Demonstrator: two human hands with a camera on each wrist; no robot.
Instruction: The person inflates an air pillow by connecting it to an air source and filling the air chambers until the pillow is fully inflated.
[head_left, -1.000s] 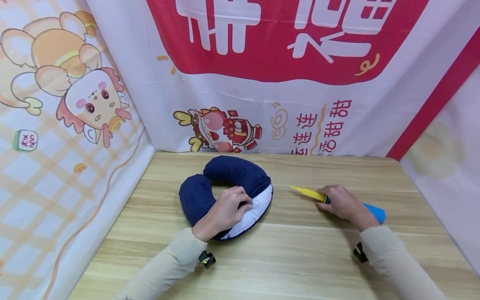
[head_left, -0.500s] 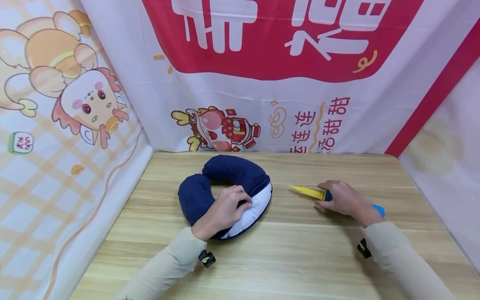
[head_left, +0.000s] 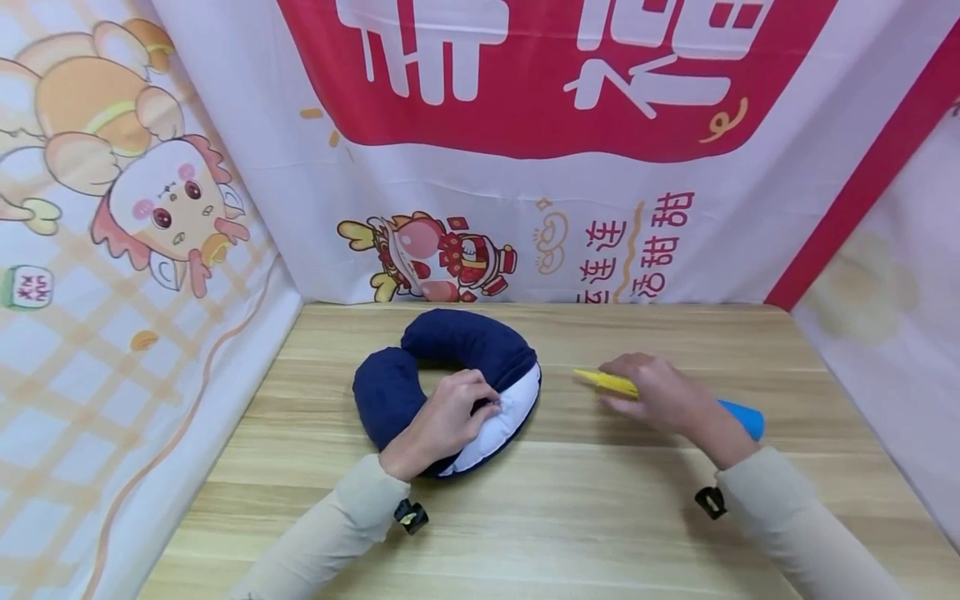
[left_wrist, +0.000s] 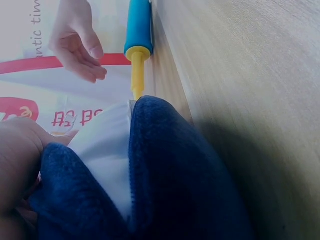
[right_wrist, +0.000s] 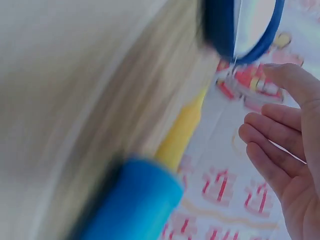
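Observation:
A navy U-shaped neck pillow (head_left: 480, 337) lies on the table, its cover unzipped so that the white inner liner (head_left: 487, 437) shows. Over the opening, my left hand (head_left: 446, 412) pinches a small clear valve (left_wrist: 71, 119) on the liner with thumb and fingertips. To the right lies a hand air pump (head_left: 741, 418) with a blue barrel and a yellow nozzle (left_wrist: 137, 75) pointing at the pillow. My right hand (head_left: 663, 398) is above the pump, overlapping it in the head view. In the right wrist view its fingers (right_wrist: 272, 131) are extended and apart from the pump, holding nothing.
The wood-grain table (head_left: 585, 517) has printed cloth hangings along its back (head_left: 450, 183), left (head_left: 247, 367) and right sides. A black camera mount (head_left: 411, 517) sits at each wrist.
My right hand has let go of the pump and moved left over it towards the pillow. The left hand stays in place on the liner. The head view has shifted slightly.

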